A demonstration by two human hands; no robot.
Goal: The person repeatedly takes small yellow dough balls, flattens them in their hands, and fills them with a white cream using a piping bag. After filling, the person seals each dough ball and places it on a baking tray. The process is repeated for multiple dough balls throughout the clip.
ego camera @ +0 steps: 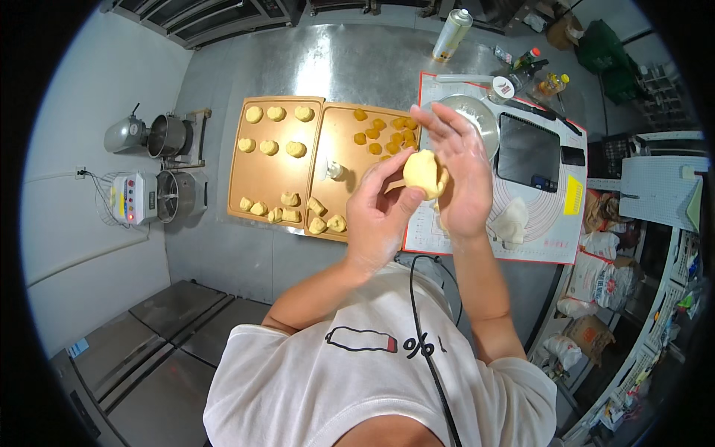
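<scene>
Between my two hands is a lump of smooth yellow dough (421, 174), held up above the worktop's front part. My left hand (382, 204) pinches it between thumb and fingers. Beside it, my right hand (461, 173) is raised with the palm towards the dough and the fingers stretched out; whether the palm touches the dough is hard to tell. White flour dusts both hands. Rounded dough pieces (268, 147) sit in rows on the left gold tray (268, 179). Several orange-brown filling balls (375, 148) lie on the right gold tray (338, 134), partly hidden by my hands.
Rough dough chunks (291, 215) lie along the trays' front edges. A small white object (334, 170) is on the right tray. The printed white mat (536, 223) carries a metal bowl (475, 120), a black digital scale (528, 151) and a yellow scraper (573, 195). A tall can (452, 34) stands behind.
</scene>
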